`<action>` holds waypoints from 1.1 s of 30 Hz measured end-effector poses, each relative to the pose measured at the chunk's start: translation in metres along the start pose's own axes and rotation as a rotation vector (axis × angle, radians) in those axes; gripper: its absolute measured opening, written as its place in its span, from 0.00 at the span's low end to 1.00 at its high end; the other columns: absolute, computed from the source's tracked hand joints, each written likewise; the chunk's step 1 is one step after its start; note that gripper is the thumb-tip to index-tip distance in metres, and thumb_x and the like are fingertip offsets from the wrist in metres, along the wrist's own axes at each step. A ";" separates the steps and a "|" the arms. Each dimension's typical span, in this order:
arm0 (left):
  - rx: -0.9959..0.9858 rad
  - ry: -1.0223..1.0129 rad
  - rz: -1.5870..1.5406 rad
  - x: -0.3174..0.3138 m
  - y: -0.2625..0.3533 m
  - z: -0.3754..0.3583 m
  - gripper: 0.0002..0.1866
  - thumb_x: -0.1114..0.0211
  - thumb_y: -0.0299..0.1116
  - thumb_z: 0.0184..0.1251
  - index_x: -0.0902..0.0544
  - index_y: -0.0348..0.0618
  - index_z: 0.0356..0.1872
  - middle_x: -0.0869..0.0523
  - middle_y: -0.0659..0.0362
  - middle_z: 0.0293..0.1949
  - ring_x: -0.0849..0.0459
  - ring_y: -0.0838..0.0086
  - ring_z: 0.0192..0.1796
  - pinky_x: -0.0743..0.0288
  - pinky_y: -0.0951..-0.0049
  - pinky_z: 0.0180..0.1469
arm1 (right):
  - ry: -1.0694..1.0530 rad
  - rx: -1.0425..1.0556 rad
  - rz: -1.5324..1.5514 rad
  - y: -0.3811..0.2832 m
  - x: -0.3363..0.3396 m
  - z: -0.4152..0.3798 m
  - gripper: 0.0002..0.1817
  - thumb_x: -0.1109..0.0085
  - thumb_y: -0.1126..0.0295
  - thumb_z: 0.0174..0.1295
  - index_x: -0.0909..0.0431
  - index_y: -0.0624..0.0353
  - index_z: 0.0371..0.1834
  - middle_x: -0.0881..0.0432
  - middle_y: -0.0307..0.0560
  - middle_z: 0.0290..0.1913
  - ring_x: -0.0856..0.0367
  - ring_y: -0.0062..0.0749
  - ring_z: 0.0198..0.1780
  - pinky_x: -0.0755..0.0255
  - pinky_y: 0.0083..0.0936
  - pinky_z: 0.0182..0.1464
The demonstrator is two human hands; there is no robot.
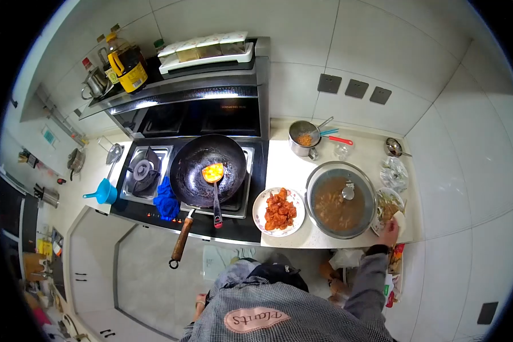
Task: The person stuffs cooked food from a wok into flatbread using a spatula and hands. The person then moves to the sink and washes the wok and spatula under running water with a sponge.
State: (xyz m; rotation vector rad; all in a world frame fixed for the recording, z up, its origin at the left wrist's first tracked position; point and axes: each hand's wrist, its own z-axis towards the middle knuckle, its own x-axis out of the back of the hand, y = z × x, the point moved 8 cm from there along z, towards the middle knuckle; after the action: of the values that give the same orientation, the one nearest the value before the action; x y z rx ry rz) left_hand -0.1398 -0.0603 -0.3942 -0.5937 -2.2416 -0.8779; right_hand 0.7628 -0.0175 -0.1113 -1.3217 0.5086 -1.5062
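At the counter's right end, my right hand (390,232) is closed against a pale, cloth-like item (400,224), whose kind I cannot make out. It is beside a plate (394,194) of food scraps, partly covered by that item. My left hand (200,303) hangs low beside the apron, its fingers too small to read. Nearby is a big lidded pan (336,219) with brown liquid under glass. A floral plate (257,219) bears red-sauced chunks (280,210). On the stove sits a black wok (191,174), and a spatula (216,199) with orange-red sauce rests in it.
A blue cloth (166,199) lies by the left burner (143,170), near a blue ladle (104,191). Behind the lidded pan stand a metal pot (297,132) with a strainer and a crumpled plastic bag (394,174). The wok's wooden handle (181,242) sticks out past the counter edge.
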 end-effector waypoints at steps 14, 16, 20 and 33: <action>0.023 0.079 0.039 0.036 0.018 -0.039 0.19 0.37 0.41 0.50 0.17 0.35 0.36 0.15 0.44 0.32 0.15 0.62 0.36 0.24 0.66 0.40 | -0.151 -0.178 -0.932 0.030 0.027 0.071 0.22 0.40 0.59 0.58 0.33 0.51 0.52 0.29 0.48 0.53 0.29 0.44 0.53 0.33 0.44 0.52; 0.031 0.072 0.046 0.043 0.061 -0.054 0.19 0.37 0.41 0.51 0.18 0.35 0.37 0.15 0.46 0.32 0.16 0.64 0.36 0.23 0.67 0.39 | -0.146 -0.209 -0.739 0.041 0.033 0.068 0.20 0.38 0.62 0.55 0.33 0.53 0.48 0.27 0.47 0.48 0.27 0.44 0.47 0.31 0.40 0.49; -0.051 -0.031 -0.238 0.053 0.148 -0.056 0.15 0.37 0.36 0.55 0.20 0.34 0.39 0.16 0.53 0.30 0.17 0.71 0.34 0.24 0.73 0.37 | 0.111 0.004 -0.348 0.007 0.045 0.049 0.17 0.37 0.63 0.56 0.34 0.54 0.42 0.26 0.48 0.35 0.25 0.44 0.38 0.29 0.36 0.39; -1.049 -0.385 -0.567 0.082 0.612 -0.295 0.29 0.34 0.23 0.54 0.32 0.37 0.59 0.29 0.58 0.48 0.25 0.79 0.43 0.26 0.80 0.47 | -0.956 -0.600 1.222 -0.322 -0.097 -0.214 0.18 0.42 0.77 0.57 0.33 0.64 0.51 0.24 0.45 0.47 0.25 0.26 0.47 0.32 0.23 0.53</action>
State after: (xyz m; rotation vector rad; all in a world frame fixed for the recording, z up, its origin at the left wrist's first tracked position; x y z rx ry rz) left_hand 0.2926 0.1533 0.0906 -0.5885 -2.1589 -2.4577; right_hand 0.4257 0.1286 0.0438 -1.5066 0.8941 0.3346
